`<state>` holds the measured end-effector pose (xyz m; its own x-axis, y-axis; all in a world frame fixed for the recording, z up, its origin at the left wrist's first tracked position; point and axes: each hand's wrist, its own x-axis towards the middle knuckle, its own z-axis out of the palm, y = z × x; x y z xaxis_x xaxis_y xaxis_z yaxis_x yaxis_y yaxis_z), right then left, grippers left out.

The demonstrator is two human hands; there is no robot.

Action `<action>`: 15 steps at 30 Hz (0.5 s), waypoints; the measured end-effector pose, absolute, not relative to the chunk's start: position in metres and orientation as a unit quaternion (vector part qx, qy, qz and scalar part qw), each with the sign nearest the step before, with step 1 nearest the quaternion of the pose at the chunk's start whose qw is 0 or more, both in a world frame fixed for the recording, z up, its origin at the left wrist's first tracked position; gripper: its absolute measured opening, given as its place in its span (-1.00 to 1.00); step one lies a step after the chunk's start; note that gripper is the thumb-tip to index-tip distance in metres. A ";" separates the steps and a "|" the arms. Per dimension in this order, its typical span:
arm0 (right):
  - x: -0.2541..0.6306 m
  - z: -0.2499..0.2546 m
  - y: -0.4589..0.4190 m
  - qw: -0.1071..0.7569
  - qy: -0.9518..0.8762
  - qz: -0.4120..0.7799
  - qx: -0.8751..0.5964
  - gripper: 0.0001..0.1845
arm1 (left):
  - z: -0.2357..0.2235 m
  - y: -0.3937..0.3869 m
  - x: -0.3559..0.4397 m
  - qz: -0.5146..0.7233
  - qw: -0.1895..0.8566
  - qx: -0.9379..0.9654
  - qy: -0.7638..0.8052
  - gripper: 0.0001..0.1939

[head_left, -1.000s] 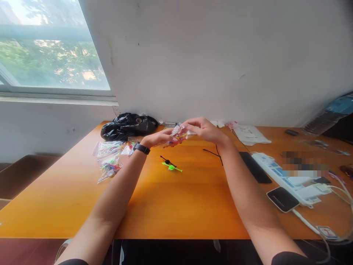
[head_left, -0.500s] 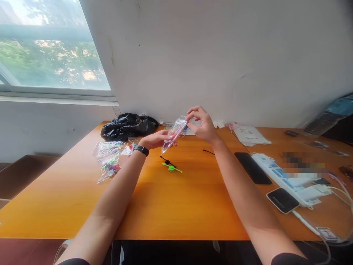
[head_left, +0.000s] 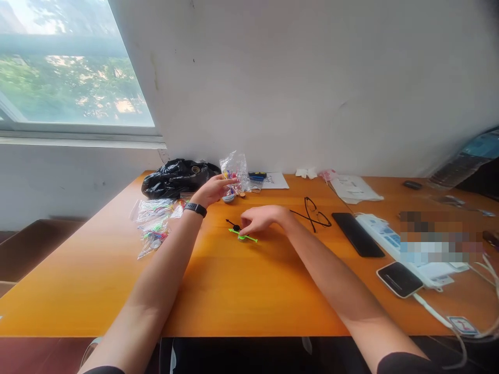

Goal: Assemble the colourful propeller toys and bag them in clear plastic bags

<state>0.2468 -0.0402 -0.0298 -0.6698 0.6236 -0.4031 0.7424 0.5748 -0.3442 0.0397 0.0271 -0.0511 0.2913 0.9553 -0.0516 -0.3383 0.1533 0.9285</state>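
Observation:
My left hand [head_left: 212, 190] is closed on a clear plastic bag [head_left: 235, 167] that stands upright in its fingers, with small colourful parts low inside. My right hand [head_left: 262, 219] reaches down to the table, its thumb and fingers pinched at the middle of a green arrow-shaped spinner [head_left: 250, 239]. Just behind that lies a black arrow-shaped spinner [head_left: 231, 223], partly covered by the fingers. More clear bags of small coloured parts [head_left: 154, 223] lie to the left, beside my left forearm.
A black plastic bag [head_left: 175, 179] lies at the back left. Glasses [head_left: 316, 215], a black phone [head_left: 356, 235], a white power strip [head_left: 384, 234] and a smaller device on a cable [head_left: 399, 280] occupy the right side. Papers [head_left: 275, 181] lie along the wall.
My right hand has left the plastic bag and come down to the green spinner. My left hand has moved left and back with the bag, now held upright. The glasses have come into view.

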 end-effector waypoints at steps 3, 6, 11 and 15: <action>0.235 -0.038 -0.039 0.183 0.870 -0.274 0.368 -0.61 | -0.052 0.025 0.041 0.450 0.666 0.479 0.352 -0.66; 0.238 -0.036 -0.036 0.168 0.874 -0.280 0.361 -0.65 | -0.053 0.026 0.041 0.434 0.658 0.498 0.362 -0.61; 0.242 -0.037 -0.034 0.153 0.875 -0.279 0.365 -0.60 | -0.054 0.027 0.038 0.418 0.647 0.517 0.374 -0.59; 0.237 -0.041 -0.036 0.177 0.868 -0.286 0.365 -0.48 | -0.057 0.028 0.038 0.409 0.636 0.533 0.380 -0.54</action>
